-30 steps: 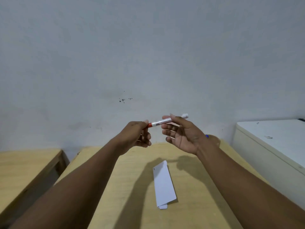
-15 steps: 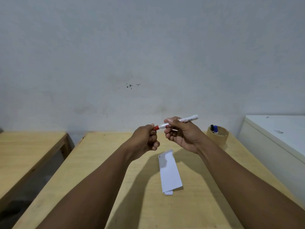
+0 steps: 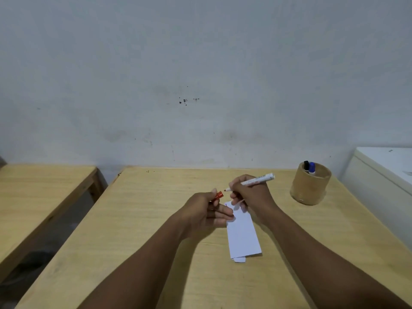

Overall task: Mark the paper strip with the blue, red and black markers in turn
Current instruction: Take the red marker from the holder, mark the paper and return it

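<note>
Right hand [image 3: 249,192] grips red marker [image 3: 256,180]; cup [image 3: 310,190] apparently holds blue, black markers.

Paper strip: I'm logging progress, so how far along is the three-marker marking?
Done: the paper strip carries a small blue mark at its far left corner, and the blue marker stands in the holder. In hand: the right hand holds the uncapped red marker above the strip; the left hand holds its cap. Left: the red mark, then the black marker.
</note>
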The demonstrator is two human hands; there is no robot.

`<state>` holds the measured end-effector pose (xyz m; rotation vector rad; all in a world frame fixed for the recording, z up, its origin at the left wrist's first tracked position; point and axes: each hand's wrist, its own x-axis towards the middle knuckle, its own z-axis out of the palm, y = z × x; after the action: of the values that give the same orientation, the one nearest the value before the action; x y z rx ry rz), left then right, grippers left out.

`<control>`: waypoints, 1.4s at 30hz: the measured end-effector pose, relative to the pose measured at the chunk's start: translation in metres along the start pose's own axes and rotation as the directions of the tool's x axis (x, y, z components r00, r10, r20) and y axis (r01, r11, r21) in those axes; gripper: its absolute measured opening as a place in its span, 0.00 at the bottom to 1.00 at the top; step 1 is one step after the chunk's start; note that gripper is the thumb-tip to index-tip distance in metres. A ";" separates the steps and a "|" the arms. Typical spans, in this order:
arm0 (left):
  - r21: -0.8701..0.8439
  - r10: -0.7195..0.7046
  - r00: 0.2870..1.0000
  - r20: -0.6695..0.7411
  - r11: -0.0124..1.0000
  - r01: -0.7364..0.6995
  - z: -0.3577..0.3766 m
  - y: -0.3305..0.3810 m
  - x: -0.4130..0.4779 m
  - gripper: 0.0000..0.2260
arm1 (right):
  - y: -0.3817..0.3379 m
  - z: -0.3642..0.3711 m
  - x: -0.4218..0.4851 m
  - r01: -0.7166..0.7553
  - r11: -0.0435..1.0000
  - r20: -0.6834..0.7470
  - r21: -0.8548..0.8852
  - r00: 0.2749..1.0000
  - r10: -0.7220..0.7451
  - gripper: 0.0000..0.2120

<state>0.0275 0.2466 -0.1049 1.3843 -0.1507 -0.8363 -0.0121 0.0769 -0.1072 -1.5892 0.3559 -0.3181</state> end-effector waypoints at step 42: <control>0.154 0.220 0.972 0.082 0.961 -0.230 0.031 0.064 0.008 0.10 | -0.065 -0.068 -0.001 -0.088 0.892 0.039 0.444 0.996 0.079 0.08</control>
<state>0.0438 0.2139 -0.0431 1.4609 -0.4271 -0.6897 -0.0387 0.0183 -0.0390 -1.1202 0.3080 -0.2928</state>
